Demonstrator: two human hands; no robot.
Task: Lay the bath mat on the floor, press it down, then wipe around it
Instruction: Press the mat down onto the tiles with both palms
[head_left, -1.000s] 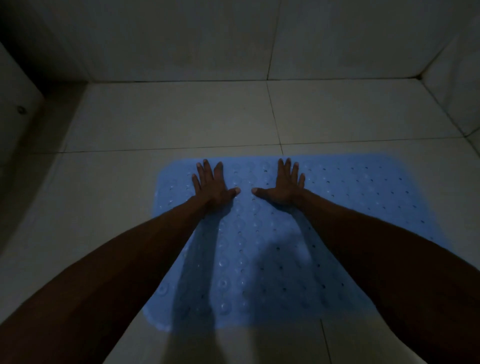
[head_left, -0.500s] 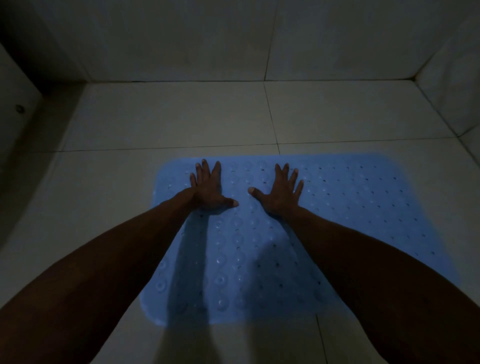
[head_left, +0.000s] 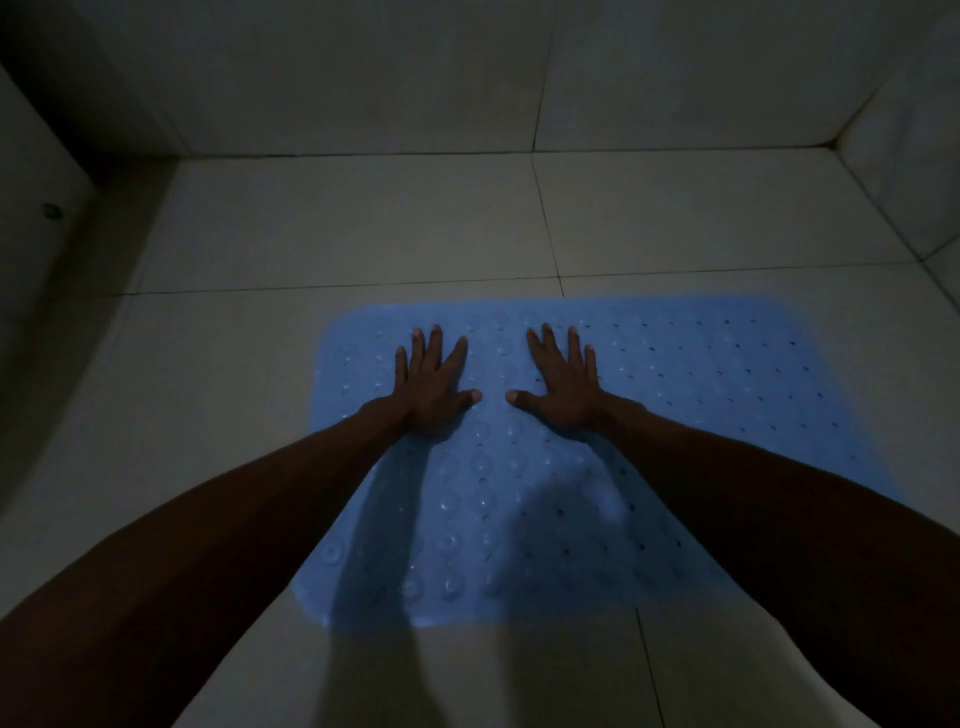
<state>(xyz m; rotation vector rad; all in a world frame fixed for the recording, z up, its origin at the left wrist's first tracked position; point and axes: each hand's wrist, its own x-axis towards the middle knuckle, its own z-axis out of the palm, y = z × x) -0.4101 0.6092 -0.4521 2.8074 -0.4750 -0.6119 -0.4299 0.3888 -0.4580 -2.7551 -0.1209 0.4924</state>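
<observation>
A light blue bath mat (head_left: 701, 395) with rows of suction dimples and small holes lies flat on the pale tiled floor. My left hand (head_left: 431, 387) rests palm down on the mat's far left part, fingers spread. My right hand (head_left: 563, 387) lies palm down just to its right, fingers spread too, thumbs pointing at each other with a small gap between them. Both hands hold nothing. My forearms cover parts of the mat's near edge. The room is dim.
Pale floor tiles (head_left: 337, 228) surround the mat. A tiled wall (head_left: 363, 78) runs along the back, another wall (head_left: 914, 135) on the right. At the left is a dark ledge with a small round fitting (head_left: 51, 210).
Both hands stay flat on the mat with only small shifts; they slid slightly toward me, then back out, and the view has moved a little.
</observation>
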